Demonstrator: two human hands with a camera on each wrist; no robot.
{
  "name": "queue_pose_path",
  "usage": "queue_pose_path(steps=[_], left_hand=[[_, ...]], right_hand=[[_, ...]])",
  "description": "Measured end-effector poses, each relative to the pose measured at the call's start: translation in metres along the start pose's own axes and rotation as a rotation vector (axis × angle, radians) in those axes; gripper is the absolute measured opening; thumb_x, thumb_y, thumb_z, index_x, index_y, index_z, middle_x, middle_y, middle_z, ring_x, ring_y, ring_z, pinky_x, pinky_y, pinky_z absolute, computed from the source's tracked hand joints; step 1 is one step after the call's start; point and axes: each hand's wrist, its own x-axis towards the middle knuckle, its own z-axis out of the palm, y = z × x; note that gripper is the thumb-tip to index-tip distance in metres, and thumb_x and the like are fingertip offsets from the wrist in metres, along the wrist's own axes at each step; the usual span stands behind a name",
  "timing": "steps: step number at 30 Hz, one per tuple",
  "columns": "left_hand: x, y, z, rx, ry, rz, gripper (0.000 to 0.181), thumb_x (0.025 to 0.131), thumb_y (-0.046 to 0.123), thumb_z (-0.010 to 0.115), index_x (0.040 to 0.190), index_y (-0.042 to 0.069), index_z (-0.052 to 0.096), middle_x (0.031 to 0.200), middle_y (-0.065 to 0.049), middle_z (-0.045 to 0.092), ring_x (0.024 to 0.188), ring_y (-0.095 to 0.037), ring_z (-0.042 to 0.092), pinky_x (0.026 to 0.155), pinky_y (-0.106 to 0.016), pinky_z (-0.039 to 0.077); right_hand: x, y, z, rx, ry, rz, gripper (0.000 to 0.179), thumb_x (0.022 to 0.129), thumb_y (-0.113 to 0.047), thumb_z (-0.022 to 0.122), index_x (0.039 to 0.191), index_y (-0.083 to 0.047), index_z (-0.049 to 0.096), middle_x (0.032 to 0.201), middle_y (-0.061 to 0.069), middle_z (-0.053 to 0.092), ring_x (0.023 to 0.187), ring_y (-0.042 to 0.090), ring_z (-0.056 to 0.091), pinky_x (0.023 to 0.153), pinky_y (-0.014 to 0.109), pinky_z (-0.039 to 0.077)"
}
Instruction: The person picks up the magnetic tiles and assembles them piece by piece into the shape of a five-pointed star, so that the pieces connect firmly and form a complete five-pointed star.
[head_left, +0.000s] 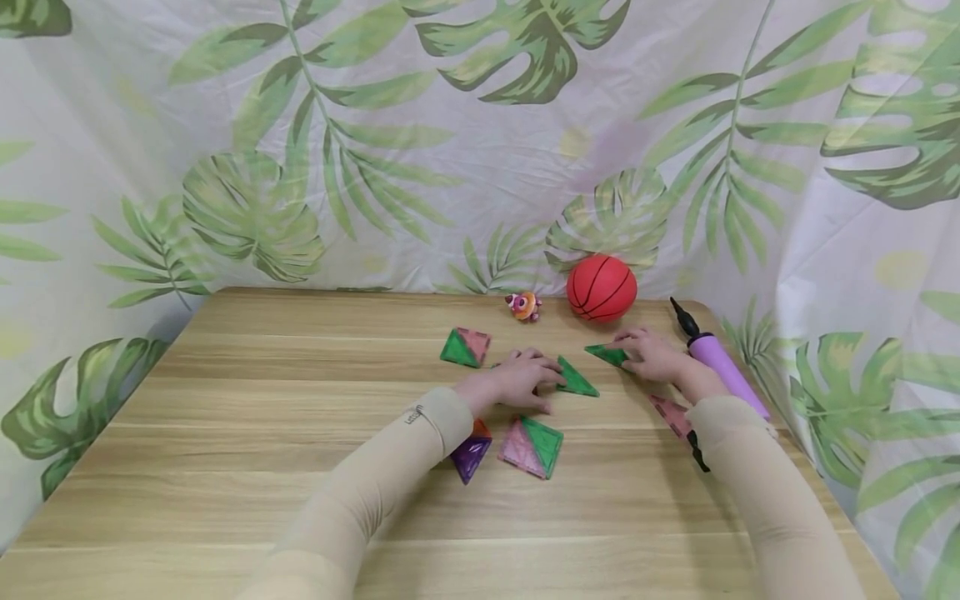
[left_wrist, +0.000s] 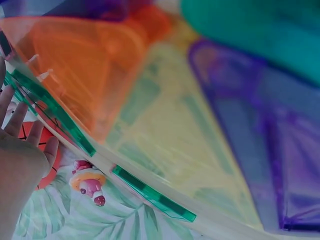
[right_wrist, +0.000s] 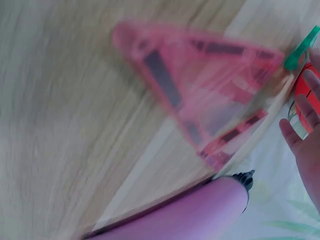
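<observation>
My left hand (head_left: 519,379) reaches over the middle of the table, its fingertips at a green triangular magnetic tile (head_left: 577,377). In the left wrist view its fingers (left_wrist: 34,131) are spread and fairly straight. Farther right, my right hand (head_left: 654,356) has its fingertips over another green triangular tile (head_left: 606,355); the right wrist view shows its fingers (right_wrist: 306,110) extended beside that green tile (right_wrist: 301,49). A pink triangular tile (head_left: 671,414) lies near the right forearm. Under the left wrist are an orange tile (head_left: 481,429) and a purple tile (head_left: 471,457), partly hidden by the sleeve.
A green and pink square of tiles (head_left: 465,347) lies behind the left hand, a second pink and green square (head_left: 531,447) in front. At the back are a small toy figure (head_left: 523,306) and a red ball (head_left: 602,288). A purple pump (head_left: 726,373) lies at the right edge.
</observation>
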Motion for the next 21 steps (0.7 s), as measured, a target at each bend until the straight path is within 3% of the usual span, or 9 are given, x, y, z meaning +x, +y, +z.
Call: queue_pose_path(steps=[5, 8, 13, 21], left_hand=[[0.0, -0.001, -0.001, 0.007, -0.009, 0.006, 0.056, 0.084, 0.044, 0.068, 0.135, 0.029, 0.053, 0.147, 0.004, 0.04, 0.135, -0.023, 0.029, 0.108, -0.052, 0.023], [0.0, -0.001, -0.002, 0.006, -0.007, 0.011, 0.056, 0.083, 0.043, 0.069, 0.135, 0.028, 0.053, 0.147, 0.004, 0.04, 0.135, -0.023, 0.029, 0.108, -0.051, 0.023], [0.0, -0.001, -0.003, 0.003, -0.012, 0.006, 0.056, 0.083, 0.043, 0.069, 0.135, 0.028, 0.052, 0.147, 0.004, 0.04, 0.135, -0.022, 0.029, 0.108, -0.05, 0.023], [0.001, -0.002, -0.001, 0.018, -0.023, 0.008, 0.056, 0.084, 0.044, 0.067, 0.136, 0.029, 0.051, 0.147, 0.005, 0.039, 0.135, -0.022, 0.029, 0.108, -0.048, 0.023]], right_hand=[[-0.004, 0.003, -0.005, 0.008, -0.049, -0.004, 0.048, 0.081, 0.008, 0.057, 0.129, 0.001, 0.055, 0.135, 0.026, 0.047, 0.125, 0.05, 0.035, 0.101, 0.062, 0.029], [-0.006, 0.001, -0.006, -0.006, -0.079, 0.019, 0.046, 0.084, 0.0, 0.062, 0.129, -0.003, 0.056, 0.134, 0.024, 0.049, 0.124, 0.048, 0.037, 0.101, 0.061, 0.03], [-0.005, -0.003, -0.002, -0.035, -0.052, 0.015, 0.044, 0.084, -0.018, 0.071, 0.126, -0.007, 0.061, 0.128, 0.02, 0.056, 0.121, 0.043, 0.043, 0.099, 0.058, 0.033], [-0.003, -0.014, 0.004, 0.027, -0.07, 0.026, 0.045, 0.084, -0.022, 0.071, 0.126, -0.008, 0.06, 0.128, 0.016, 0.055, 0.123, 0.038, 0.042, 0.102, 0.056, 0.033]])
